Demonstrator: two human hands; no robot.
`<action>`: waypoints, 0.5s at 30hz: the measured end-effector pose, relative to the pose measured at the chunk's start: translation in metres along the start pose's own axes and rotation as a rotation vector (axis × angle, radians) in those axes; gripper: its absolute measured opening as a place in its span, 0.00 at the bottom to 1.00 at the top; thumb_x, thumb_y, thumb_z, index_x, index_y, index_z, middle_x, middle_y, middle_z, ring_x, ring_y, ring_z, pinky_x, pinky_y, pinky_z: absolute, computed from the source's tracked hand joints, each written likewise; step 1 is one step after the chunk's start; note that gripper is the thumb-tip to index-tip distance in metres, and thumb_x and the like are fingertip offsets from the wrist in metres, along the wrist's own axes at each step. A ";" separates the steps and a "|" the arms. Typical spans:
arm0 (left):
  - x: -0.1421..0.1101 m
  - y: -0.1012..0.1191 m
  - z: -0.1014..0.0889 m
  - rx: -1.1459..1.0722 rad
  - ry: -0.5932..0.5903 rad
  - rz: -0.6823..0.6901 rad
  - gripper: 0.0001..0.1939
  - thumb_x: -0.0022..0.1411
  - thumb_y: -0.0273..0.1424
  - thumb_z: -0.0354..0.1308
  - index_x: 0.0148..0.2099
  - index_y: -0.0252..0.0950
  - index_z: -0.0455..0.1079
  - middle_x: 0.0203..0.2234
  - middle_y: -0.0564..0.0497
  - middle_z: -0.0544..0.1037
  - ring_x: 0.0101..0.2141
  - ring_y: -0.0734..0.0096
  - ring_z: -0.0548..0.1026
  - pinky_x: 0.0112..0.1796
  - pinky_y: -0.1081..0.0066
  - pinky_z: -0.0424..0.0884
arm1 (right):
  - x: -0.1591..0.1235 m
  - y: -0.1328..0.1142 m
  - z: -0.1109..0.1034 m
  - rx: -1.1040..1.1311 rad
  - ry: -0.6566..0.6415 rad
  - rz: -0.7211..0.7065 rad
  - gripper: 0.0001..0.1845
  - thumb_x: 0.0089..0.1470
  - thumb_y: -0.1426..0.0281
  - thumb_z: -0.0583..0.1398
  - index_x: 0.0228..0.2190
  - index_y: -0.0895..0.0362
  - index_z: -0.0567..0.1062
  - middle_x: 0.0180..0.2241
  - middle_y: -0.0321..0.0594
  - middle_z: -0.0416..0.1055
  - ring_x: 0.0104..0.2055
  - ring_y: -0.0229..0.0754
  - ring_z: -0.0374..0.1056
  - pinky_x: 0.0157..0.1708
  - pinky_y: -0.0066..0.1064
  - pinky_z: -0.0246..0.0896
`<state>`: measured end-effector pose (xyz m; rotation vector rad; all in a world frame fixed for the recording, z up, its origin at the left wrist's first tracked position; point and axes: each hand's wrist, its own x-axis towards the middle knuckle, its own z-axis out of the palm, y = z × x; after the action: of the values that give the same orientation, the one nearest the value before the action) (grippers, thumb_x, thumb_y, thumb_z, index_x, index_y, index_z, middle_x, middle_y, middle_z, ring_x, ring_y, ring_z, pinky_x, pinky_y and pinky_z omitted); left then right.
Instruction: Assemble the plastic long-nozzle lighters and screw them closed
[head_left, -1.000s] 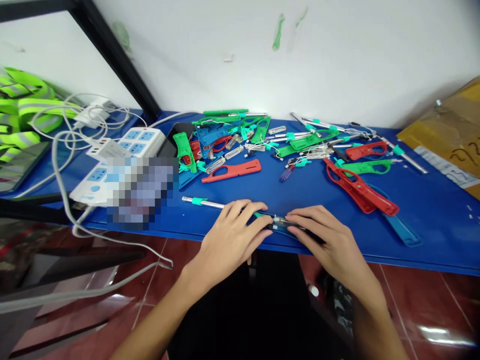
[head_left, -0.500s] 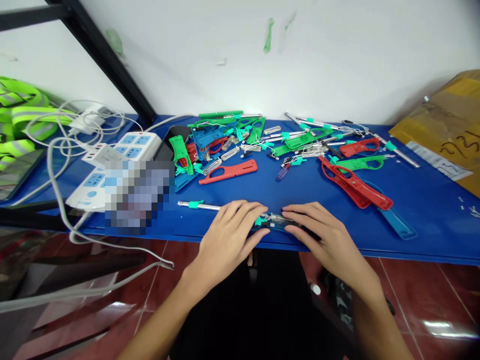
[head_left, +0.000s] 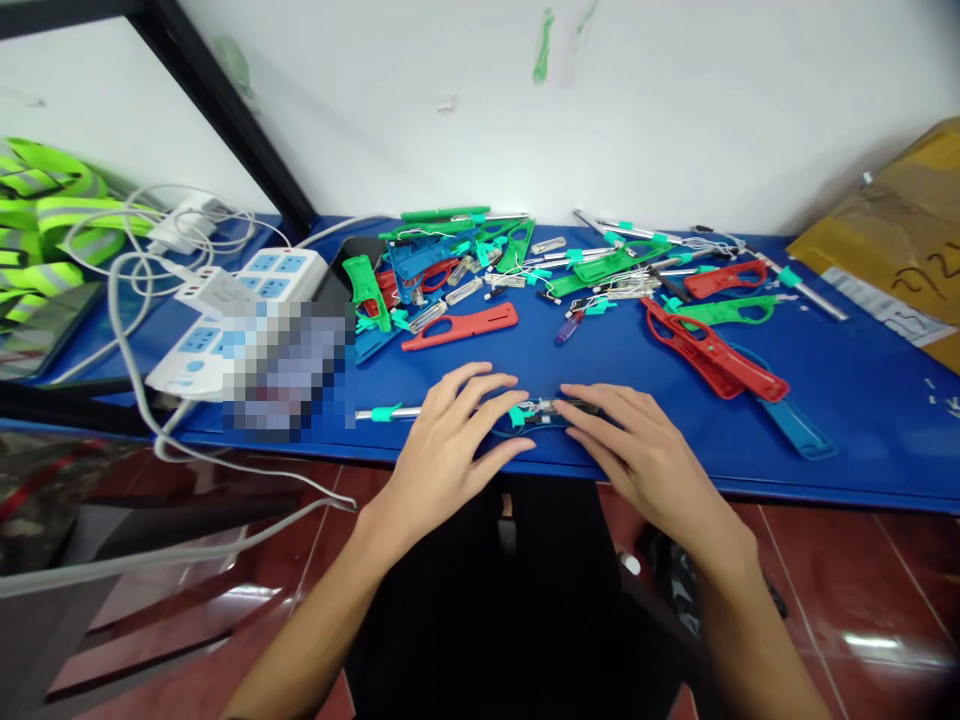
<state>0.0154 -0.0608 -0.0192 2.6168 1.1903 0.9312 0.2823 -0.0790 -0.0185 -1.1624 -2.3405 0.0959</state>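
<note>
A half-assembled blue stick lighter (head_left: 499,424) lies crosswise near the front edge of the blue table. Its metal tube (head_left: 405,412) with a teal tab sticks out to the left, and small metal, clear and wired parts sit in the open shell. My left hand (head_left: 446,445) bends over the left part of it, fingertips on the far side and thumb on the near side. Over its right end, my right hand (head_left: 637,430) has its fingers close together on a clear piece (head_left: 546,406), hiding that end of the shell.
Behind lie red (head_left: 469,326), green (head_left: 615,262) and blue (head_left: 799,425) lighter shells, metal tubes and clear tanks. A purple clear piece (head_left: 570,327) lies nearer. Power strips (head_left: 281,272) with white cables and a blurred-out phone stand left; a taped carton (head_left: 900,235) is right.
My left thumb and fingers have spread wider apart around the lighter. My right fingertips have shifted slightly left over the clear piece. The view has tilted slightly.
</note>
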 end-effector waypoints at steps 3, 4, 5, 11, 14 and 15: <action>0.000 0.003 0.002 0.062 0.000 0.003 0.17 0.76 0.38 0.63 0.61 0.38 0.76 0.61 0.42 0.81 0.67 0.48 0.71 0.64 0.49 0.71 | 0.000 0.000 0.001 -0.007 0.009 -0.029 0.20 0.75 0.74 0.59 0.63 0.53 0.78 0.64 0.45 0.78 0.64 0.53 0.75 0.60 0.50 0.71; 0.000 0.004 0.003 0.073 0.004 0.002 0.15 0.77 0.38 0.63 0.60 0.39 0.77 0.60 0.43 0.81 0.67 0.48 0.71 0.63 0.49 0.71 | -0.001 0.000 0.002 -0.014 0.010 -0.033 0.21 0.74 0.75 0.59 0.63 0.53 0.78 0.65 0.45 0.78 0.64 0.53 0.74 0.61 0.50 0.71; 0.000 0.005 0.004 0.076 0.008 -0.002 0.13 0.77 0.38 0.62 0.58 0.40 0.78 0.59 0.44 0.82 0.66 0.48 0.72 0.63 0.49 0.71 | -0.001 0.000 0.002 -0.023 0.010 -0.035 0.21 0.74 0.76 0.59 0.63 0.53 0.78 0.66 0.44 0.77 0.65 0.53 0.74 0.61 0.50 0.71; 0.001 0.002 0.000 0.007 -0.025 -0.036 0.18 0.76 0.41 0.64 0.62 0.41 0.76 0.62 0.44 0.80 0.64 0.51 0.74 0.62 0.51 0.71 | -0.005 0.003 0.007 -0.043 0.032 -0.064 0.24 0.74 0.78 0.58 0.66 0.53 0.76 0.67 0.42 0.76 0.68 0.52 0.73 0.63 0.52 0.71; -0.001 -0.002 -0.008 -0.024 -0.036 -0.061 0.21 0.76 0.42 0.63 0.66 0.41 0.73 0.64 0.43 0.79 0.62 0.53 0.76 0.62 0.51 0.71 | -0.004 0.003 0.008 -0.042 0.048 -0.066 0.22 0.74 0.77 0.57 0.64 0.53 0.77 0.65 0.41 0.77 0.67 0.51 0.74 0.62 0.50 0.71; -0.003 -0.004 -0.011 -0.020 -0.037 -0.073 0.19 0.77 0.42 0.63 0.64 0.42 0.74 0.63 0.44 0.79 0.61 0.53 0.76 0.61 0.51 0.71 | -0.003 0.002 0.008 -0.044 0.054 -0.062 0.21 0.75 0.77 0.57 0.64 0.53 0.77 0.64 0.42 0.78 0.67 0.51 0.75 0.62 0.50 0.72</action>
<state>0.0049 -0.0612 -0.0130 2.5447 1.2519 0.8724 0.2815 -0.0787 -0.0275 -1.0980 -2.3392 -0.0089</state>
